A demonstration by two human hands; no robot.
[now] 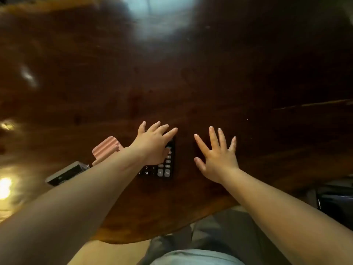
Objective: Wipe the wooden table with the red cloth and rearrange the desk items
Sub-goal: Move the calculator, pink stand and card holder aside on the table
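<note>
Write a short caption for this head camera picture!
Left hand resting on a black calculator, right hand spread open over the dark wooden table.

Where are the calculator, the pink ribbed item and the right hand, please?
calculator (165, 170): head view, lower key rows.
pink ribbed item (106, 150): head view, ribbed top.
right hand (217, 157): head view, back of hand.

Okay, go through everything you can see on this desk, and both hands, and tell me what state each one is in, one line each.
Left hand: fingers spread, lying on the calculator's upper part.
Right hand: open, fingers spread, holding nothing, over bare wood.
Calculator: flat on the table, keys up, upper part covered.
Pink ribbed item: on the table, partly behind the left forearm.
Grey-black box: on the table, left, blurred.
Wooden table: dark, glossy, reflecting light.
Red cloth: not in view.
</note>
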